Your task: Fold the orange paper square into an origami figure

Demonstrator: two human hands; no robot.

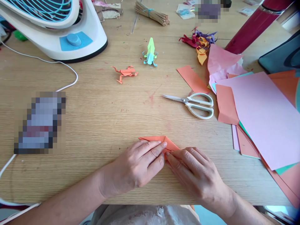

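Observation:
A folded piece of orange origami paper (172, 145) lies on the table near its front edge, partly covered by my hands. My left hand (142, 162) rests over its left part, fingers together and pressing it down. At the paper's right and lower edge, my right hand (199, 175) pinches it between thumb and fingers. The fold under the fingers is hidden. Farther out are an orange origami figure (127, 72) with thin legs and a green and blue origami figure (150, 53). White-handled scissors (199, 105) lie beyond my right hand, blades toward the left.
Colored paper sheets (264, 115) are stacked at right, with an orange strip (192, 78) nearby. Behind them are a magenta bottle (254, 29) and several small origami figures (202, 45). A white fan (91, 34), a blurred phone (39, 122) and a cable (75, 73) occupy the left. A stick bundle (152, 13) lies at the back.

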